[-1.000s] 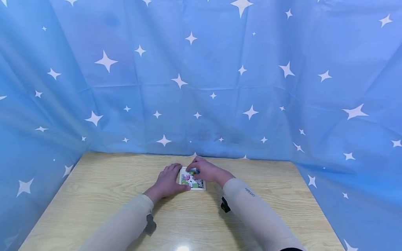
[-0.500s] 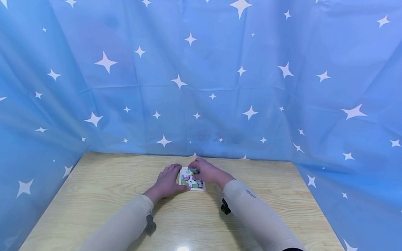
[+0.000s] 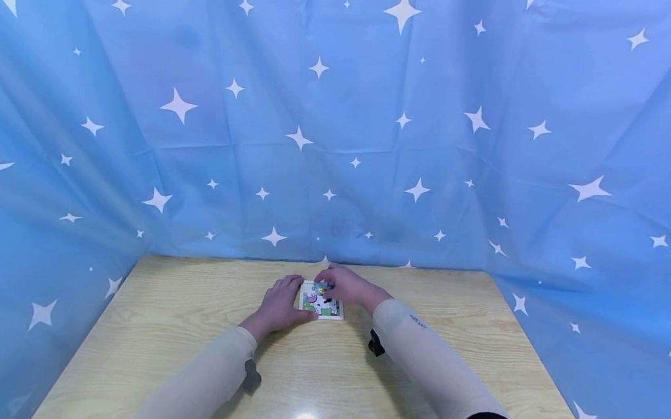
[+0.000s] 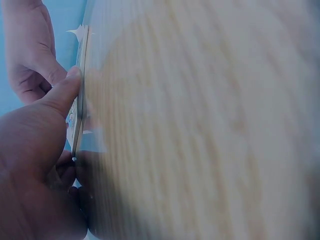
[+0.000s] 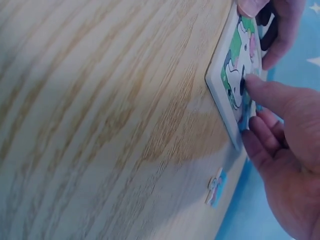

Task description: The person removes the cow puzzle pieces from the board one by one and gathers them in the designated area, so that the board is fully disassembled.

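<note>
A small jigsaw puzzle (image 3: 328, 306) with a cow picture and a white frame lies flat near the table's far edge. My left hand (image 3: 279, 305) holds it at the left, thumb on the near edge and fingers at the far left corner. Over its far right part is my right hand (image 3: 348, 287). The right thumb (image 5: 267, 91) touches the picture by a black patch, with the fingers curled at the frame's far side. Between that thumb and the fingers a blue puzzle piece (image 3: 322, 287) shows, mostly covered by the hand.
In the right wrist view, one loose puzzle piece (image 5: 215, 188) lies on the wooden table (image 3: 322, 373) beyond the frame's corner. A blue star-printed curtain (image 3: 342, 118) hangs behind the table and along both sides.
The blue piece under my right fingers has shifted slightly and looks flatter in the picture. The right fingertips have moved a little; my left hand holds its place.
</note>
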A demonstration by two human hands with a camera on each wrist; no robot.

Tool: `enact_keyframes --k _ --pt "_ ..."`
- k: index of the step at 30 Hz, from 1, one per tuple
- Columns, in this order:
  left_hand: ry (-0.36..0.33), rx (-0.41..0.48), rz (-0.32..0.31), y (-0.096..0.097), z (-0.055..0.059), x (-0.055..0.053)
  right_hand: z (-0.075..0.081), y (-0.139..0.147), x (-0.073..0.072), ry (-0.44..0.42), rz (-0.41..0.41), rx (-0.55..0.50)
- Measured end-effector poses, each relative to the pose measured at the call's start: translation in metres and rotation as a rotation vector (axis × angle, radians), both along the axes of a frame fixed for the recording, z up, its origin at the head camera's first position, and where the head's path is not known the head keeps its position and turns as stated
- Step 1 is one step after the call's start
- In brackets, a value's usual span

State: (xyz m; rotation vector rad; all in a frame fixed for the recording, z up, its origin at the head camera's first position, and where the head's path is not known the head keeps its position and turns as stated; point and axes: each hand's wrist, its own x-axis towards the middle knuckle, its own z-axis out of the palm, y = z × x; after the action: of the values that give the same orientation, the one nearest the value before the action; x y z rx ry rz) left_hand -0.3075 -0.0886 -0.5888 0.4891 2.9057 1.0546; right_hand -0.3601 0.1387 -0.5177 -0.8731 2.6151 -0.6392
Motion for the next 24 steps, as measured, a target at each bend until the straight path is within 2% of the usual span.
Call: enact_keyframes --k 5,16,24 --pt "-0.003 0.001 0.001 0.000 -0.001 -0.001 -0.002 0.001 -0.002 0.011 0.004 -0.003" --pt "-0.003 -0.006 -0.008 0.000 0.003 0.002 -0.014 0.006 -0.001 0.124 -0.027 -0.073" --pt "0.000 -0.018 -0.005 0.000 0.005 0.003 -0.010 0.010 0.004 0.139 -0.042 -0.119"
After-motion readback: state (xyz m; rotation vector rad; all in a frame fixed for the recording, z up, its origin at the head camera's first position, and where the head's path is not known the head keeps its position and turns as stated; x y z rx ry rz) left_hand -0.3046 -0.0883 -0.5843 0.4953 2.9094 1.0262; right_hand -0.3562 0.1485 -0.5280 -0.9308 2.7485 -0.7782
